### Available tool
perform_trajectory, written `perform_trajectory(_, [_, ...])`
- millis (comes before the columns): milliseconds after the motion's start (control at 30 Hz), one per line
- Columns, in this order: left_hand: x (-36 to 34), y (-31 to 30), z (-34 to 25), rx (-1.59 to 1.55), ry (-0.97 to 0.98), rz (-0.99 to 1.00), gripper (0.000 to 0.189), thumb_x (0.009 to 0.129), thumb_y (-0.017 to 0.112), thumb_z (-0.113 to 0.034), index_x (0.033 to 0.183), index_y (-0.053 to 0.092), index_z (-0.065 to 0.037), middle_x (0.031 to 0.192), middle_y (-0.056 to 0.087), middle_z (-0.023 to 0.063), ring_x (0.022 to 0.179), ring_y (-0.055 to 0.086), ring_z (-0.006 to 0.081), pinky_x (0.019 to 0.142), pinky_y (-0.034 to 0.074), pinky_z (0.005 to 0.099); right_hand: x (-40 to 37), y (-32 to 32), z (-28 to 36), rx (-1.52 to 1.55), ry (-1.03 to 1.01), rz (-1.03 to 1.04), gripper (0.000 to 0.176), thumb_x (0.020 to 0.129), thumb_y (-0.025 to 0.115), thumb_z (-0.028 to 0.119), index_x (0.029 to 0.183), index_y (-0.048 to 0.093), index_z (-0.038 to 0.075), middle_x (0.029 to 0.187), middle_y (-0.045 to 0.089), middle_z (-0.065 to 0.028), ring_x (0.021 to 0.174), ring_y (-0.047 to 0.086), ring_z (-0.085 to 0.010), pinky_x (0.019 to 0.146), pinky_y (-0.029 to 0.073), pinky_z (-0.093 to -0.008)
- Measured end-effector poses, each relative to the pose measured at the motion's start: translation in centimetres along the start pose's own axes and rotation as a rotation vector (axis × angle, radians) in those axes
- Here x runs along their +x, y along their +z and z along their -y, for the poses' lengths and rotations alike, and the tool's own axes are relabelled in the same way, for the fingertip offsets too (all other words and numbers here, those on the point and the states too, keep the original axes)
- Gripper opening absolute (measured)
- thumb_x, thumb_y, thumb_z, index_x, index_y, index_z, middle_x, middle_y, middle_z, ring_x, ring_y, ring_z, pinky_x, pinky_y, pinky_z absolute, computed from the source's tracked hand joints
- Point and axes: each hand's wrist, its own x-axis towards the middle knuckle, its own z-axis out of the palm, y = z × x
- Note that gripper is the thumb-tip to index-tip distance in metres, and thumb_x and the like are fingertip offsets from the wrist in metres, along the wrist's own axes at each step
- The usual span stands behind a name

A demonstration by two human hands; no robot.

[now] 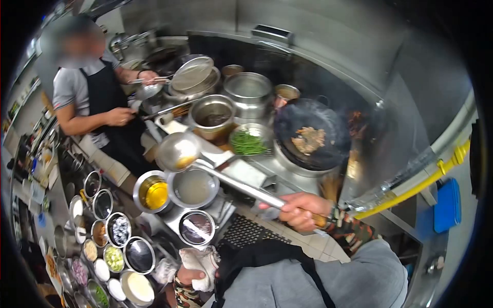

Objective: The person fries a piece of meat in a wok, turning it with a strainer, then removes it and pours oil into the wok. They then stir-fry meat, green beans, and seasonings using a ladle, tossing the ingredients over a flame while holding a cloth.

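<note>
My right hand point(306, 211) is closed round the wooden handle of a long metal ladle point(179, 150). The ladle's bowl, with a little yellowish liquid in it, hangs over the metal pots at the centre left. Below it stand a pot of yellow oil point(155, 195) and a pot of cloudy liquid point(193, 187). Near the bottom, my left hand point(189, 276) grips a crumpled white cloth point(201, 266). Browned food pieces point(309, 140) lie in a dark wok point(287, 120) beyond my right hand, and smoke hangs around it.
A co-worker point(92, 92) in a dark apron stands at upper left, holding a strainer point(192, 73) and a long-handled tool. Green beans point(248, 143) sit beside the wok. Several ingredient bowls fill the lower left. A yellow pipe point(405, 191) runs along the right.
</note>
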Motion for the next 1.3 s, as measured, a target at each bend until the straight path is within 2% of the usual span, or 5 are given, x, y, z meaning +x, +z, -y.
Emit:
perform_trajectory(267, [9.9,10.4,6.1,-0.067,-0.016,0.092,0.053,0.057,0.07,-0.002,0.105,0.049,0.006,0.085,0.059,0.0194,0.076,0.063,0.0335,0.067,0.053,0.0424,-16.9,-8.1,-1.1,-0.211,-0.426,-0.691,0.027,0.088,0.046,0.01,0.114,0.046,0.007,0.06,0.04,0.0022,0.04,0.036,-0.005,0.032,0.032,-0.0221])
perform_trajectory(400, [12.3,12.1,7.9,-0.069,-0.08,0.126,0.054,0.057,0.07,-0.003,0.106,0.049,0.005,0.086,0.06,0.0197,0.077,0.062,0.0339,0.067,0.053,0.0429,-19.1,-17.9,0.6,-0.991,-0.483,-1.213,0.025,0.079,0.054,0.008,0.103,0.05,0.005,0.057,0.046,-0.0004,0.037,0.045,-0.0104,0.032,0.036,-0.0276])
perform_trajectory(633, [14.7,12.9,7.6,-0.061,-0.157,0.153,0.051,0.058,0.072,-0.008,0.103,0.051,0.005,0.083,0.06,0.0202,0.075,0.062,0.0328,0.063,0.053,0.0404,-19.9,-25.2,4.2,-1.443,-0.358,-1.967,0.05,0.078,0.047,0.018,0.125,0.039,0.004,0.093,0.059,-0.029,0.09,0.057,-0.0433,0.081,0.045,-0.0493])
perform_trajectory(1067, [20.7,8.2,0.9,-0.05,-0.282,0.232,0.048,0.06,0.068,-0.008,0.104,0.051,0.003,0.082,0.061,0.0206,0.07,0.062,0.0341,0.062,0.053,0.0423,-18.0,-22.5,1.2,-1.437,-0.592,-1.499,0.043,0.074,0.053,0.012,0.117,0.051,0.009,0.096,0.059,-0.0243,0.094,0.056,-0.0399,0.081,0.046,-0.0408])
perform_trajectory(1300, [23.4,8.1,-1.4,0.057,-0.334,0.292,0.048,0.061,0.069,-0.012,0.103,0.052,0.004,0.081,0.061,0.0197,0.069,0.063,0.0309,0.063,0.053,0.0405,-14.9,-25.5,8.5,-1.449,-0.275,-1.957,0.047,0.077,0.048,0.013,0.124,0.044,0.01,0.091,0.06,-0.0269,0.089,0.058,-0.0405,0.079,0.045,-0.0466])
